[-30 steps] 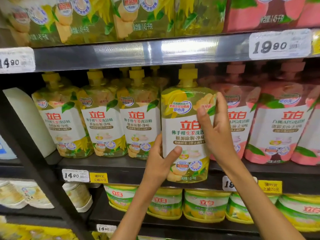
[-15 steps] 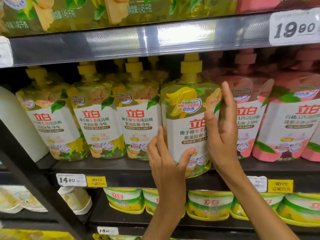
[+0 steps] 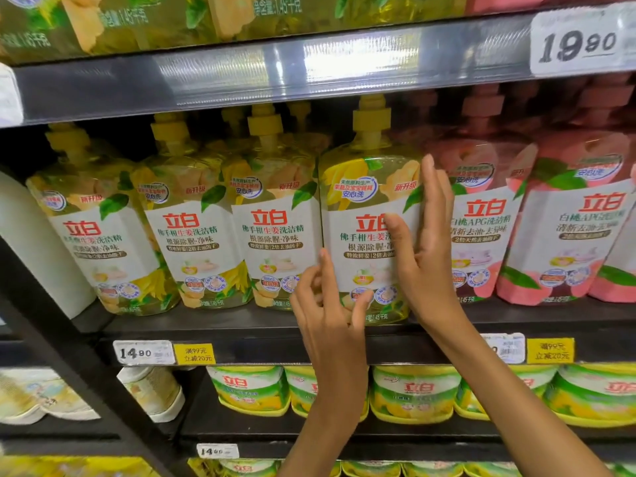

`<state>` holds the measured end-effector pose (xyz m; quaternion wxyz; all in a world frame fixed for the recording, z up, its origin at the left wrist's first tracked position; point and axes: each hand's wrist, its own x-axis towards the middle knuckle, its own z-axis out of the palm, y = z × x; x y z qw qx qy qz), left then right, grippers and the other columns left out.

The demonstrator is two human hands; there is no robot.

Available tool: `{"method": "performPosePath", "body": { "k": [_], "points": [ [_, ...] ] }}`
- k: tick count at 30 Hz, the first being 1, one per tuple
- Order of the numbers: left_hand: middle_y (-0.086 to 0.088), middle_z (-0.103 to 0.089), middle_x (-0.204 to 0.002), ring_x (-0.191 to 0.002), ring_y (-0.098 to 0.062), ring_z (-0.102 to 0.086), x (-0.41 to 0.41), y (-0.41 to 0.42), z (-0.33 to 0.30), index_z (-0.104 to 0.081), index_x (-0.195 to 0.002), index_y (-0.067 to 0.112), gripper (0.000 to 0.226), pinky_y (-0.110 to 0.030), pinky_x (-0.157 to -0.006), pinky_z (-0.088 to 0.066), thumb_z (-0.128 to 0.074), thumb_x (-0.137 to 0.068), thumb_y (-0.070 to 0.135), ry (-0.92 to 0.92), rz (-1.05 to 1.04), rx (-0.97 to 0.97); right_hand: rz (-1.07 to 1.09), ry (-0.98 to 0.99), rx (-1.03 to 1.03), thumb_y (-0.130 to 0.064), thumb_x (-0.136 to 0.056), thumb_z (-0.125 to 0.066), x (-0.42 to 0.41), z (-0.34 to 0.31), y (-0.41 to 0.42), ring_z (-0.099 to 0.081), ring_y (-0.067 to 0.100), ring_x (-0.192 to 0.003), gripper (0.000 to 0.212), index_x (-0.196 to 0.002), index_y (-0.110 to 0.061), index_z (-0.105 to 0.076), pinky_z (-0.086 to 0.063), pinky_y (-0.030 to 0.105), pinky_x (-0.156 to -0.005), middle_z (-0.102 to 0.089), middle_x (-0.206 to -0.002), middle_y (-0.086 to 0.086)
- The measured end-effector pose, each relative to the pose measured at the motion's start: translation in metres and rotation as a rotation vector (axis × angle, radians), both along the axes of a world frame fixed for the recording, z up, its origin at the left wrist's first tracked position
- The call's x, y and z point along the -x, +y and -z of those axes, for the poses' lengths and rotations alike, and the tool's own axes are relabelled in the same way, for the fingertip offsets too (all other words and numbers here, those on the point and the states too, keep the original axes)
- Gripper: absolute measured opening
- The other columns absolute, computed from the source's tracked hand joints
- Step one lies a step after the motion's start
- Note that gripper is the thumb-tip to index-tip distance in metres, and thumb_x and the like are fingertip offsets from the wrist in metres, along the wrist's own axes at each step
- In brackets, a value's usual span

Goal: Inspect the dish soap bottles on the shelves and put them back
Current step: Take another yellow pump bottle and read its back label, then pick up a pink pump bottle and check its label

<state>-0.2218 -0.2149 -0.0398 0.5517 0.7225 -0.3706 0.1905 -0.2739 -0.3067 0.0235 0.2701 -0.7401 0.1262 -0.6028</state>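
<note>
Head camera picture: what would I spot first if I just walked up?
Two hands on one yellow soap bottle on the middle shelf: the right hand lies flat along its right side, the left hand touches its lower left. Pink soap bottles stand to its right, under a big 19.90 price tag.

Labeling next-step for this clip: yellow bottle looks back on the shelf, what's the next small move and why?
Probably let go and draw both hands back. The yellow bottle stands upright on the shelf, base near the front edge, roughly level with its yellow neighbours. The right hand lies along its right side with the thumb on the label; the left hand touches its lower left. A slight push inward first may help.
</note>
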Motion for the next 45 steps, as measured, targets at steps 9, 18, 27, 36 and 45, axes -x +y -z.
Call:
{"method": "performPosePath", "body": {
  "k": [9,18,27,36,45],
  "points": [
    [-0.020,-0.051,-0.116,-0.105,-0.030,-0.053,-0.006,-0.008,-0.004,-0.037,-0.143,0.003,0.075,-0.042,-0.089,-0.049,-0.075,-0.079,0.013,0.008,-0.036,-0.099,0.107,0.068,-0.063,-0.009,-0.101,-0.047,-0.013,-0.005,0.004,0.002,-0.002,-0.137,0.058,-0.150,0.001,-0.016,0.000,-0.006,-0.102,-0.011,-0.151,0.007],
    [-0.020,-0.047,-0.123,-0.108,-0.031,-0.051,0.006,-0.012,-0.002,-0.024,-0.149,0.003,0.083,-0.041,-0.090,-0.046,-0.072,-0.082,0.005,-0.013,-0.063,-0.226,0.360,0.158,0.103,-0.003,-0.092,-0.060,-0.006,-0.020,0.017,-0.036,0.046,-0.133,0.049,-0.134,0.016,-0.042,-0.025,0.036,-0.109,-0.046,-0.135,0.034],
    [-0.007,-0.052,-0.131,-0.125,-0.023,-0.045,0.056,-0.039,-0.016,-0.048,-0.136,0.011,0.048,-0.036,-0.107,-0.035,-0.061,-0.090,0.012,-0.056,0.098,-0.147,0.846,0.273,0.234,-0.047,-0.092,-0.053,0.085,-0.058,-0.053,-0.054,0.044,-0.099,0.055,-0.086,0.007,-0.061,-0.031,0.051,-0.095,-0.061,-0.087,0.031],
    [-0.002,-0.014,-0.156,-0.141,-0.015,-0.011,0.101,-0.078,-0.020,-0.010,-0.151,0.012,0.074,-0.029,-0.116,-0.011,-0.056,-0.094,0.022,0.275,0.107,-0.155,0.640,0.490,0.225,-0.082,-0.068,-0.042,0.094,-0.071,-0.084,-0.026,0.020,-0.047,0.071,-0.046,-0.018,-0.021,-0.036,0.049,-0.090,-0.040,-0.044,0.008],
    [0.001,-0.029,-0.140,-0.131,-0.007,-0.030,0.103,-0.082,-0.022,-0.027,-0.148,0.021,0.075,-0.029,-0.111,-0.031,-0.062,-0.085,0.043,0.464,0.119,0.035,0.402,0.337,0.364,-0.072,-0.064,-0.069,0.110,-0.071,-0.077,-0.042,0.025,-0.062,0.072,-0.081,-0.008,-0.042,-0.029,0.034,-0.061,-0.037,-0.071,0.006]
  ]
}}
